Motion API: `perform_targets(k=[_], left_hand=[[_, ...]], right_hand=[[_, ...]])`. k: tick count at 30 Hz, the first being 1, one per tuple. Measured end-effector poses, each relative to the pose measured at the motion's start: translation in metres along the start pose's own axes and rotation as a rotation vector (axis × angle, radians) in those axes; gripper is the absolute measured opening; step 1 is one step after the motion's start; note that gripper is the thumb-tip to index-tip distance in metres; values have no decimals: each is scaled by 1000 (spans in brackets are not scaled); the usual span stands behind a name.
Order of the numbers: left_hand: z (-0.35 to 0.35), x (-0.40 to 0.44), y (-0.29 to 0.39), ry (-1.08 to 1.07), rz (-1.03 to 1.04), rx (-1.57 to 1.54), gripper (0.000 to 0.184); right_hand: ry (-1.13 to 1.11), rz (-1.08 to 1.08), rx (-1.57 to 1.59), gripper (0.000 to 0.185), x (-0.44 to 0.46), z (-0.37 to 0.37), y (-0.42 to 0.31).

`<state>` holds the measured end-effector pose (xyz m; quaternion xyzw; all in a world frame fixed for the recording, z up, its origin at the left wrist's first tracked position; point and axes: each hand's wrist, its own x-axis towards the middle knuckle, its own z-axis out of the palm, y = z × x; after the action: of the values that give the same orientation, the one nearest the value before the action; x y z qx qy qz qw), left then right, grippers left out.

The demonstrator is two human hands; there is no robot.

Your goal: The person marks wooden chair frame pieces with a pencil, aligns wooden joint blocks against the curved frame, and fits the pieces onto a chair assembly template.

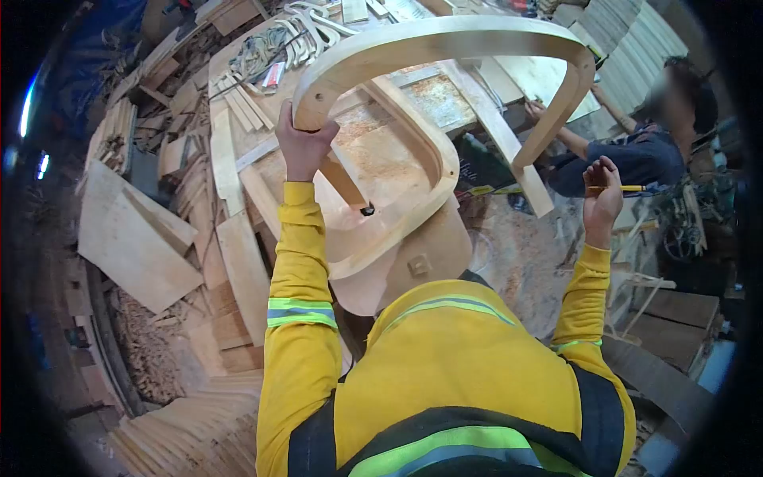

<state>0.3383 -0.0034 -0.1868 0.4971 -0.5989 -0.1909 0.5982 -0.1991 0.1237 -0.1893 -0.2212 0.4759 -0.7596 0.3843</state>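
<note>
My left hand (305, 153) is closed round the left end of a curved wooden frame (433, 40), a pale, bent piece with rounded corners and a small hole near my grip. The frame arches up and across to the right, where its other leg comes down near my right hand. Between the fingers of my right hand (602, 208) is a yellow pencil (634, 188), pointing right; this hand is apart from the frame. Below, a second curved wooden frame (441, 179) lies on the workbench (385, 155), close to my body.
A co-worker (652, 155) is at the right, one hand near a long board (497, 131). Thin curved strips (306, 36) and cords lie at the back of the bench. Wood offcuts and a flat panel (135, 238) are piled at left; stacked slats (191, 421) stand at lower left.
</note>
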Motion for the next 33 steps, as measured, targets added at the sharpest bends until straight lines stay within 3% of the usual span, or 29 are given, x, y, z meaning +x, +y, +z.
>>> perform_targets(k=[4,11,15,18,21,22,24,27,31,32,33], left_hand=[[2,-7,11,14,-5,-29,34],[-29,0,62,-221,-77,-29,43],[-38,19,60,-208,-106,-347,40],[-26,32,87,-251,-94,-168,48],[-9,36,112,-222,-86,50,54],[-5,35,118,-210,-88,150,54],[-10,38,107,-176,-181,162,56],[13,27,129,-32,-119,307,54],[-10,37,99,54,-106,353,48],[-14,39,102,-31,-271,139,43],[-29,45,91,-77,-112,316,43]], right_hand=[[-39,52,-6,26,32,-33,38],[-57,10,-62,28,137,-29,90],[-89,26,-159,34,175,-17,113],[-12,-86,-296,45,174,-4,129],[-86,-211,-537,46,183,-19,142],[13,-91,-466,46,162,4,124],[-38,-250,-681,45,211,-42,188],[16,-709,-991,38,200,-34,195],[-17,-709,-1101,40,191,-40,196],[-43,-780,-1103,41,197,-47,204],[-72,-855,-1107,42,204,-54,209]])
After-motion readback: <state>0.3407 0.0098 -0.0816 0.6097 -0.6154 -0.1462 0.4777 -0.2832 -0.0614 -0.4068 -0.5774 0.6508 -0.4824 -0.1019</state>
